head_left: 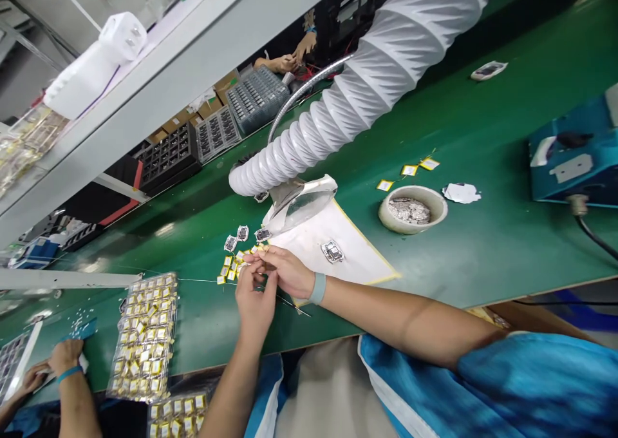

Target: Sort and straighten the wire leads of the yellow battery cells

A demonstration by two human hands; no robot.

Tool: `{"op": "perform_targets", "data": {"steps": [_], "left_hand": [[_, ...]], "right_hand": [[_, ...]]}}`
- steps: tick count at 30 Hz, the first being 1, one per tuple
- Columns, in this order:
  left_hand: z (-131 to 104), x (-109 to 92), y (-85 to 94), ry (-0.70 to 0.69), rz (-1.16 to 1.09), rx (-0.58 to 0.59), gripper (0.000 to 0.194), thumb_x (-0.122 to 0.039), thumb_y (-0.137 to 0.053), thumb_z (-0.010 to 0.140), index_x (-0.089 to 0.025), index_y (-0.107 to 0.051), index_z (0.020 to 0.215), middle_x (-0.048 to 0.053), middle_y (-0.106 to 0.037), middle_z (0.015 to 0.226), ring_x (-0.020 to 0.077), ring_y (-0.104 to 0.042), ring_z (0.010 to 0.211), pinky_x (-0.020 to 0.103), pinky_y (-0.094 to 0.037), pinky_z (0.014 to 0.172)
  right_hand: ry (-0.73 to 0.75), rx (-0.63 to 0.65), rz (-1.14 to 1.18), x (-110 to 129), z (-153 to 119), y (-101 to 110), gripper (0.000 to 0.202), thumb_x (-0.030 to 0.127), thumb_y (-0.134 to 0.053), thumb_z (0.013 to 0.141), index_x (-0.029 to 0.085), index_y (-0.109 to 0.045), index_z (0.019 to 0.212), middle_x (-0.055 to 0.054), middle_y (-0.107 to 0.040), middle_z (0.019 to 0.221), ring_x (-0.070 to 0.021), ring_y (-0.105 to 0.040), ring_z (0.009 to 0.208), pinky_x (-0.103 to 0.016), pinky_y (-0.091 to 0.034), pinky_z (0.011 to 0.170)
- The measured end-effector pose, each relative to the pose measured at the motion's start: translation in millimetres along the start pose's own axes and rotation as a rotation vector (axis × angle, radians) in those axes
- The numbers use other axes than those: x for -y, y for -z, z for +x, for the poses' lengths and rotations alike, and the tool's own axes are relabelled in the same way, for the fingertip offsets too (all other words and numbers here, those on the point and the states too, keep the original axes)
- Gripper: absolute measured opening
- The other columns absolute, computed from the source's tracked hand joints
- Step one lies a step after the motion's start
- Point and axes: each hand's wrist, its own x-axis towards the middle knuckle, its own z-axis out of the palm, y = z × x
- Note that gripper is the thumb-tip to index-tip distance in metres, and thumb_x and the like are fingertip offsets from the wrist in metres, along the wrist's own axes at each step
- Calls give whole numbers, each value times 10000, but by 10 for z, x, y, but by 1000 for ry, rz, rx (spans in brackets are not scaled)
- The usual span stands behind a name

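Observation:
My right hand [292,273] and my left hand [255,292] meet over the bench, fingers pinched together. What sits between the fingertips is too small and covered to make out. Just behind them lies a pile of small yellow-edged battery cells [228,268], partly hidden by my fingers. Several small white-framed circuit boards, one of them a board [230,243] at the left, lie beyond the pile. Another circuit board [333,251] rests on a white sheet [357,257] to the right of my hands. A thin dark tool [290,303] lies under my wrists.
A white ribbed duct [333,116] with a clear hood [309,207] hangs over the sheet. To the right are a round bowl [412,227] of metallic bits and a blue device [574,161]. A tray of battery cells [145,335] stands left. A co-worker's hands [65,357] are farther left.

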Motion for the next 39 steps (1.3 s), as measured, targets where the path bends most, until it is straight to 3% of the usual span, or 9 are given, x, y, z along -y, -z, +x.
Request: {"op": "perform_targets", "data": {"steps": [4, 9, 15, 19, 23, 26, 31, 35, 39], "left_hand": [[-71, 75, -278, 166, -207, -177, 449, -462, -948, 774, -191, -752, 1074, 95, -777, 1099, 192, -724, 956, 322, -582, 896], [-58, 105, -307, 202, -313, -172, 500, -491, -949, 772, -173, -758, 1106, 101, -803, 1118, 190, -766, 1004, 332, -612, 941], [-30, 22, 71, 232, -396, -124, 513, -513, -1007, 692, -167, -804, 1013, 84, -833, 1002, 212, -797, 866, 360, -658, 846], [-40, -3, 401, 228, -401, -108, 444, -446, -1021, 694, -178, -819, 984, 66, -827, 946, 205, -800, 791, 341, -674, 781], [-78, 2, 579, 206, -334, -54, 382, -393, -1018, 713, -192, -840, 985, 62, -813, 941, 191, -791, 815, 319, -676, 789], [-79, -9, 644, 272, -388, 22, 404, -407, -1037, 672, -189, -849, 956, 60, -803, 897, 164, -754, 723, 300, -658, 718], [-48, -40, 702, 475, -470, 191, 459, -464, -1047, 624, -166, -856, 916, 65, -774, 765, 145, -692, 584, 290, -615, 609], [-24, -18, 692, 501, -453, 223, 458, -461, -1043, 623, -147, -852, 899, 72, -767, 749, 137, -672, 559, 281, -601, 581], [14, 38, 696, 520, -410, 239, 445, -450, -1038, 629, -147, -852, 896, 74, -782, 787, 145, -688, 594, 295, -622, 616]], "right_hand": [[30, 4, 29, -74, -60, -59, 484, 627, -866, 794, 210, -655, 919, -149, -834, 1208, -245, -779, 1007, -444, -624, 985], [111, -14, -16, -25, -122, -100, 433, 599, -845, 828, 209, -679, 912, -135, -833, 1227, -248, -755, 1114, -450, -536, 1128], [198, -91, -139, 129, -42, 59, 217, 410, -757, 873, 222, -651, 858, -39, -828, 949, -194, -732, 917, -348, -566, 931], [108, -36, -213, 90, -2, 123, 160, 356, -643, 892, 208, -645, 833, -12, -744, 721, -142, -637, 621, -279, -529, 653], [-15, 76, -291, -5, -29, 103, 233, 416, -635, 920, 200, -644, 832, 9, -676, 617, -130, -576, 489, -248, -451, 491], [-62, 137, -352, -32, -51, 79, 392, 564, -624, 969, 195, -640, 837, 22, -650, 598, -109, -519, 431, -235, -392, 432], [-54, 234, -454, 22, -90, 46, 578, 751, -564, 981, 198, -641, 835, 39, -613, 582, -94, -436, 430, -244, -326, 435], [25, 266, -565, 53, -113, 49, 519, 696, -753, 897, 201, -658, 774, 38, -624, 623, -120, -506, 576, -258, -381, 554], [84, 222, -671, 16, -93, 97, 438, 603, -766, 920, 203, -701, 754, 40, -610, 605, -139, -508, 620, -273, -376, 602]]}}
